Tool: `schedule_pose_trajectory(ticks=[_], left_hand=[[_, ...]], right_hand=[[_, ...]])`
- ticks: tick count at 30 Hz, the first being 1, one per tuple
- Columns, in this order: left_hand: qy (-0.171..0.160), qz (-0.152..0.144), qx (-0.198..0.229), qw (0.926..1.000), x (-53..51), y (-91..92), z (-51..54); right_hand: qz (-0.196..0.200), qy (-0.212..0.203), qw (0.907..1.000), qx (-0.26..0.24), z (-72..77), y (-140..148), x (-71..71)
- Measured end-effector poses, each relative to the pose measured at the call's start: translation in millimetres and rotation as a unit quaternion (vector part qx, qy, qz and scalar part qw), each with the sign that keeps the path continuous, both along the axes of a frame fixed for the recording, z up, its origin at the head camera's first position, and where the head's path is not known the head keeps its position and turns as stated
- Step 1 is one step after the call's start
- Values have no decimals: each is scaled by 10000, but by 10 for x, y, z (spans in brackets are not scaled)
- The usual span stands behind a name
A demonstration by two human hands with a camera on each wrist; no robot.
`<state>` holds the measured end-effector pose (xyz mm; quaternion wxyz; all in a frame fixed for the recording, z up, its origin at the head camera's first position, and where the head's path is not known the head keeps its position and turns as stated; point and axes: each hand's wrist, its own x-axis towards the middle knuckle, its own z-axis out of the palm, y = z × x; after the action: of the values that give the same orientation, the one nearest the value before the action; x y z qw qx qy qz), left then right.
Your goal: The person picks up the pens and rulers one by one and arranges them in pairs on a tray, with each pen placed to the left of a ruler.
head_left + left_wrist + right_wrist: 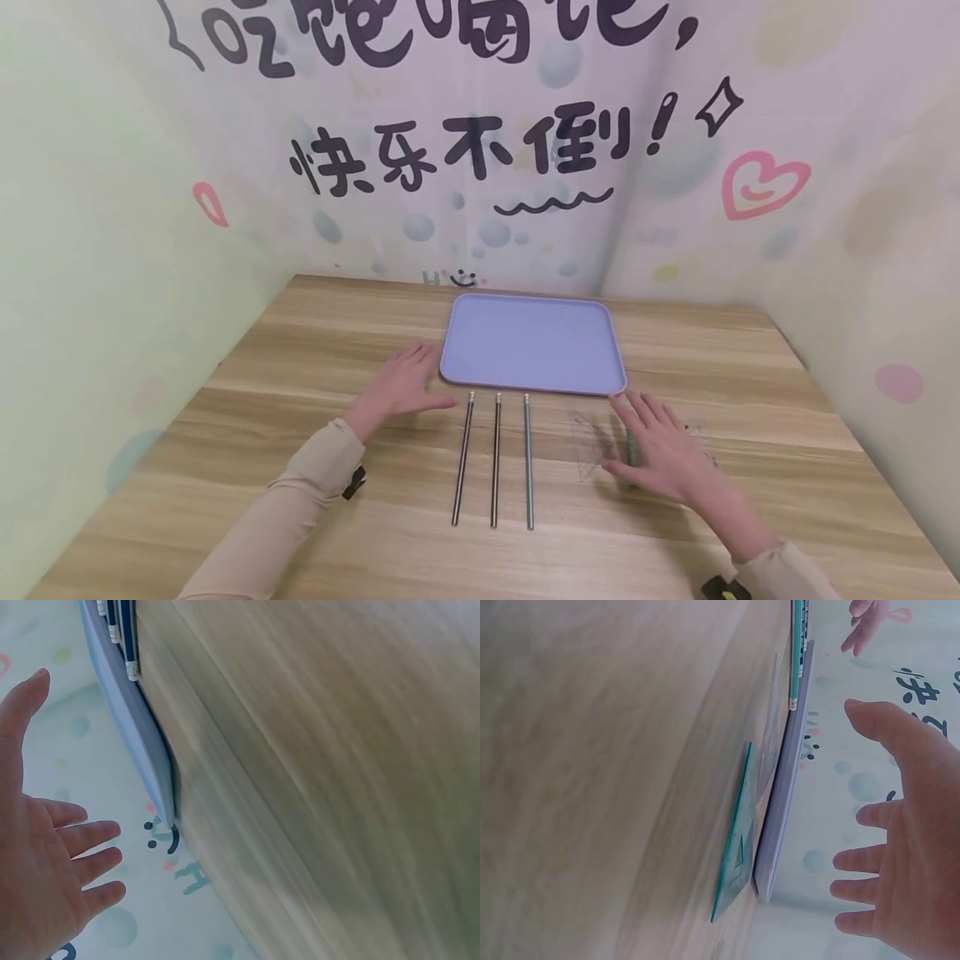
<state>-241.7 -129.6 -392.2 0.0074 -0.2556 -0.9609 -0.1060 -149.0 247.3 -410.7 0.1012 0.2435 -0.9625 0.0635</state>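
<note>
My left hand (401, 383) hovers by the near left corner of a lavender tray (532, 343), fingers spread and holding nothing. My right hand (660, 446) is spread likewise near the tray's right corner, over flat see-through pieces. One of them, a green-edged see-through plate (735, 844) with a triangular cutout, shows in the right wrist view; the hand partly hides it in the head view. Beside it lies a colourless see-through sheet (591, 446). Between the hands lie a dark pencil (463, 458), another dark pencil (496, 462) and a teal pencil (528, 462), eraser ends toward the tray.
Everything lies on a wood-grain table (300, 350). A white printed cloth wall (465, 233) with dark lettering rises right behind its far edge. Pale walls close in on the left and right.
</note>
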Motion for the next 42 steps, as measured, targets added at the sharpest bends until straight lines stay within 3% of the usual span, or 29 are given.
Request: schedule_pose_trajectory(ticks=[6,13,21,29,38,42], left_hand=[[14,-22,151,9999,-68,-51,-56],[-113,221,217,9995,-164,-95,-114],[100,324,-138,9993,-217,-162,-132],[-102,393,1,9992,-319,-155,-209],[-134,356,-58,9993,-383,-104,-164],[-155,305,-110,9994,-418,-97,-192]], right_hand=[[70,154,9998,-72,-48,24,15],[15,-75,10000,-50,-61,21,22],[26,-78,10000,-18,-82,-11,56],[108,-31,9999,-46,-78,-56,90],[144,-172,9997,-26,-51,-81,106],[164,-240,9996,-40,-62,-108,129]])
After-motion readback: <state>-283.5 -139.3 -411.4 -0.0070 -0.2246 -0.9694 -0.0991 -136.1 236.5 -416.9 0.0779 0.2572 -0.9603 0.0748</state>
